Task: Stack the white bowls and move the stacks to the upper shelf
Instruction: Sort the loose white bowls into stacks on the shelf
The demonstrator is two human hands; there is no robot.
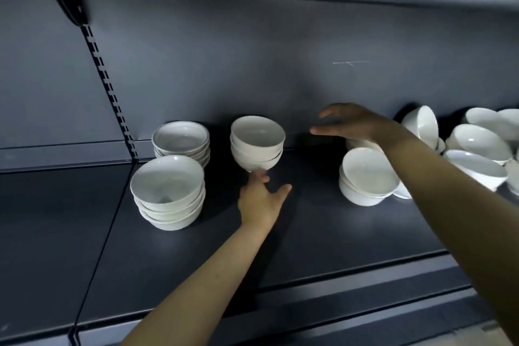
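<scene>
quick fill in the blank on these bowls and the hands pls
1. Every bowl on the shelf is ___.
2. The left hand touches the tilted stack at its ___.
3. The right hand holds ___.
4. The loose bowls lie at the shelf's ___ end.
Missing: white, base, nothing, right

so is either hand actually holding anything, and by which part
Neither grips anything. The left hand only touches the foot of the middle stack with its fingertips; the right hand hovers open.
</scene>
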